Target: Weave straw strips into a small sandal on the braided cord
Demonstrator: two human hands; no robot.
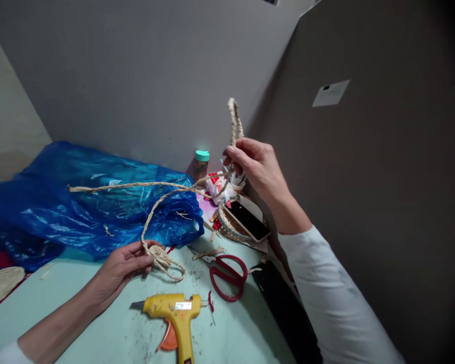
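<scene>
My left hand (127, 263) pinches a small coiled end of a tan braided straw rope (157, 202) just above the pale green table (79, 308). From there the rope runs up and right to my right hand (256, 164), which is raised and closed round it, a loop of braid sticking up above the fingers. A loose strand stretches left over the blue plastic bag (79, 202).
A yellow glue gun (178, 311) lies at the near middle, red-handled scissors (227, 275) beside it. A phone (248, 220) rests on a small woven basket (231, 230). A teal-capped jar (201, 164) stands at the wall. A woven disc (0, 283) lies far left.
</scene>
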